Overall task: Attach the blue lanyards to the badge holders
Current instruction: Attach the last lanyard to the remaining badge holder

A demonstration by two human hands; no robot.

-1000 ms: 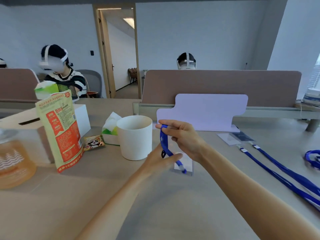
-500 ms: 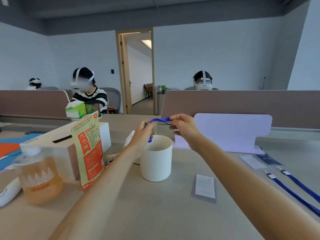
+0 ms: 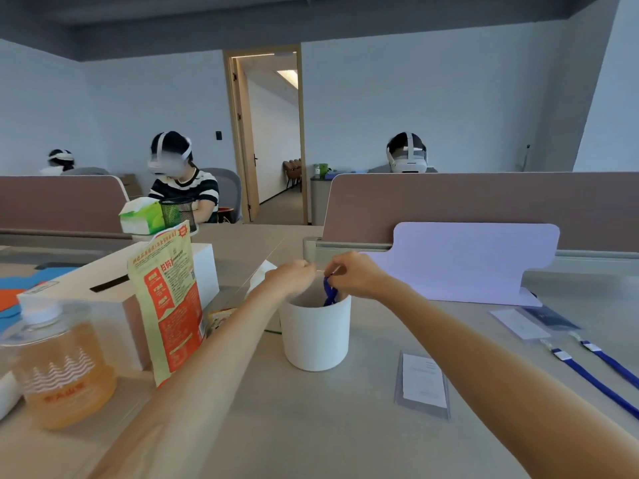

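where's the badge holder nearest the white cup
Head view: the badge holder lies flat on the table, right of centre, between the white cup and two loose blue lanyards.

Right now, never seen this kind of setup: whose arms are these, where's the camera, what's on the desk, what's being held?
No machine here: these are a person's two bare arms, filmed by one wide-angle camera worn on their head, looking forward and down. That is the only view.

The right hand pinches the top of a blue lanyard, which hangs down into a white cup. The left hand is curled beside it; whether it grips the lanyard too is unclear.

On the desk, a clear badge holder with a paper insert lies flat to the right of the cup, and two more blue lanyards lie further right. To the left stand a snack pouch and a bottle of orange liquid.
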